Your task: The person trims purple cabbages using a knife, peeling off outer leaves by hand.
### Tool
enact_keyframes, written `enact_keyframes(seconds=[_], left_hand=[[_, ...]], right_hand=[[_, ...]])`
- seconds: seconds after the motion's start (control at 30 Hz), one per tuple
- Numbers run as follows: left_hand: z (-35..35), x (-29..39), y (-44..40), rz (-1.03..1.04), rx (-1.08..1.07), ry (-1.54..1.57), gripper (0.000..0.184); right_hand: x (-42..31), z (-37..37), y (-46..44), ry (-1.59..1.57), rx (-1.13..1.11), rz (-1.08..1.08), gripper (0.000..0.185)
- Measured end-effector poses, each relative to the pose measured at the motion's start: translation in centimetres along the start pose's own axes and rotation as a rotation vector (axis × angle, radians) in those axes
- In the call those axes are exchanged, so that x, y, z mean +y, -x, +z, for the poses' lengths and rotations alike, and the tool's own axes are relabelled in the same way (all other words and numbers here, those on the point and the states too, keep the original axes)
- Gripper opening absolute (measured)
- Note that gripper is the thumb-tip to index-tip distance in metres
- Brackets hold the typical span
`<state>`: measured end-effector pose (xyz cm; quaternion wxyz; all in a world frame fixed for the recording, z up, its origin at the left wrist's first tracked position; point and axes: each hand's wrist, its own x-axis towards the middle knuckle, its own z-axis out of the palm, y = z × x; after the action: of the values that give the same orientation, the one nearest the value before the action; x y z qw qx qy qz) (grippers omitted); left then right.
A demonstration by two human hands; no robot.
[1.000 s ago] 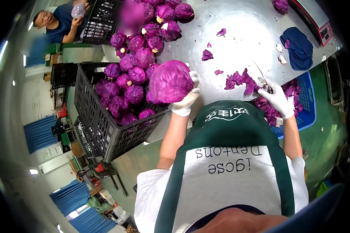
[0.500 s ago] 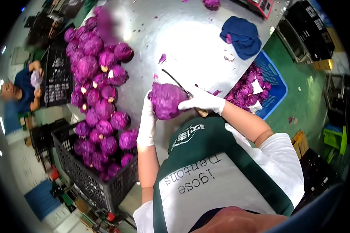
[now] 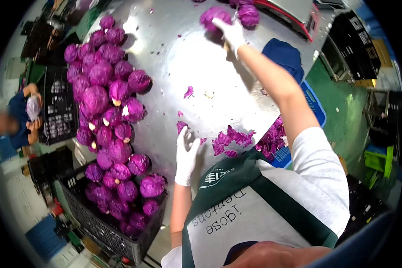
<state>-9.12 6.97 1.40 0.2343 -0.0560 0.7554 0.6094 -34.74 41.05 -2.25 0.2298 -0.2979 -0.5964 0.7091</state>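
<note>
Since earlier, your white-gloved right hand (image 3: 232, 33) took the round purple cabbage (image 3: 211, 18) near the red-and-silver scale (image 3: 295, 13), grip unclear; white-gloved left hand (image 3: 186, 157) apart, fingers spread, empty-looking. That one looks done; heaped purple cabbages (image 3: 95, 100), well away from the scale, remain.

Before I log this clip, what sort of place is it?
Probably a vegetable-preparation or packing workroom: a metal table bears many purple cabbages, a black crate holds more, and a blue basket holds loose purple leaves.
</note>
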Motion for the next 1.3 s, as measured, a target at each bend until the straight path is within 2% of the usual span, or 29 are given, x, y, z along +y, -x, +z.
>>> enact_keyframes(seconds=[0.03, 0.07, 0.1, 0.13, 0.17, 0.2, 0.27, 0.3, 0.33, 0.4, 0.43, 0.5, 0.53, 0.6, 0.67, 0.73, 0.8, 0.83, 0.87, 0.9, 0.93, 0.97, 1.0, 1.03, 1.07, 1.13, 1.17, 1.27, 1.3], left_hand=[[0.0, 0.6, 0.7, 0.031, 0.024, -0.160, 0.069], [-0.1, 1.0, 1.3, 0.048, 0.050, -0.321, 0.074], [-0.7, -0.3, 1.3, 0.084, 0.068, -0.450, 0.084], [-0.9, -0.8, 1.4, 0.121, 0.086, -0.535, 0.092], [-1.1, -1.8, 1.3, 0.117, 0.049, -0.617, 0.096], [-1.2, -2.9, 1.2, 0.113, 0.013, -0.695, 0.100], [-1.1, -4.7, 1.0, 0.108, -0.007, -0.870, 0.108], [-1.0, -5.2, 0.8, 0.091, 0.027, -0.940, 0.113], [-1.1, -6.2, 0.3, 0.103, 0.093, -0.937, 0.117], [-0.8, -7.5, -1.4, 0.101, 0.238, -0.887, 0.124], [-0.2, -7.9, -2.4, 0.168, 0.291, -0.918, 0.122], [1.1, -6.8, -4.0, 0.324, 0.245, -1.024, 0.114], [3.0, -5.6, -4.6, 0.341, 0.127, -1.042, 0.097], [6.6, -3.2, -6.0, 0.369, -0.115, -1.051, 0.064], [9.5, -5.7, -5.0, 0.706, 0.070, -0.786, 0.042], [10.1, -5.5, -3.0, 0.602, -0.317, -0.453, 0.038], [7.6, -2.6, 0.9, 0.317, -0.514, -0.417, 0.037], [6.2, -2.5, 2.6, 0.375, -0.385, -0.369, 0.033], [4.0, -1.5, 4.0, 0.255, -0.305, -0.339, 0.031], [2.4, -2.9, 5.3, 0.196, -0.081, -0.240, 0.028], [0.1, -2.2, 7.2, 0.302, 0.187, -0.189, 0.027], [-2.2, -3.5, 8.0, 0.442, 0.518, -0.433, 0.031], [-5.4, -3.2, 9.1, 0.483, 0.744, -0.646, 0.038], [-8.6, -4.6, 10.0, 0.356, 0.826, -0.707, 0.051], [-10.0, -7.3, 10.3, 0.352, 1.157, -0.747, 0.067], [-13.7, -9.0, 10.9, 0.203, 1.329, -0.653, 0.090], [-15.0, -9.3, 10.4, -0.021, 1.388, -0.502, 0.100], [-17.6, -11.1, 9.0, -0.440, 1.359, -0.098, 0.113], [-17.8, -11.5, 9.4, -0.456, 1.342, -0.017, 0.114]], right_hand=[[-1.5, 0.7, -0.5, 0.064, 0.040, -0.132, 0.083], [-0.5, 1.1, -3.2, 0.144, 0.050, -0.105, 0.081], [-4.3, 2.7, -1.2, -0.037, 0.061, -0.021, 0.090], [-7.3, 3.5, 0.9, -0.210, -0.004, 0.046, 0.081], [-4.8, 2.9, -2.5, 0.070, 0.028, -0.063, 0.068], [0.8, 2.0, -8.8, 0.612, 0.293, -0.255, 0.061], [4.4, -0.5, -12.5, 0.777, 0.323, -0.425, 0.059], [5.0, -1.7, -15.7, 0.882, 0.290, -0.446, 0.083], [5.7, -1.7, -15.0, 0.909, 0.315, -0.601, 0.071], [4.4, -0.6, -8.2, 0.531, -0.057, -0.390, 0.059], [3.2, -0.4, -4.1, 0.434, -0.223, -0.262, 0.054], [5.0, 0.8, 2.4, 0.576, -0.500, -0.403, 0.053], [7.1, 0.8, 5.0, 0.645, -0.584, -0.674, 0.053], [6.4, 1.2, 11.2, 1.083, -0.815, -0.679, 0.055], [9.2, -0.1, 15.8, 1.025, -0.951, -0.570, 0.055], [9.7, -2.3, 19.3, 0.930, -1.028, -0.477, 0.050], [6.3, -5.0, 23.2, 0.991, -1.124, -0.380, 0.042], [6.3, -7.0, 24.4, 0.983, -1.123, -0.408, 0.039], [6.9, -9.3, 25.6, 0.974, -1.121, -0.434, 0.037], [6.7, -11.5, 26.9, 0.980, -1.100, -0.401, 0.037], [6.4, -13.9, 28.1, 0.987, -1.077, -0.366, 0.036], [6.3, -16.4, 28.9, 1.017, -1.043, -0.377, 0.034], [6.2, -18.8, 29.3, 1.046, -1.009, -0.387, 0.032], [5.3, -20.9, 29.2, 1.081, -0.996, -0.294, 0.030], [4.6, -22.9, 29.0, 1.114, -0.986, -0.198, 0.029], [4.4, -27.4, 27.3, 1.151, -0.924, -0.319, 0.028], [4.1, -28.7, 26.8, 1.163, -0.850, -0.342, 0.029], [2.7, -28.6, 26.0, 1.100, -0.761, -0.549, 0.028], [2.7, -27.7, 26.1, 1.002, -0.829, -0.379, 0.029]])
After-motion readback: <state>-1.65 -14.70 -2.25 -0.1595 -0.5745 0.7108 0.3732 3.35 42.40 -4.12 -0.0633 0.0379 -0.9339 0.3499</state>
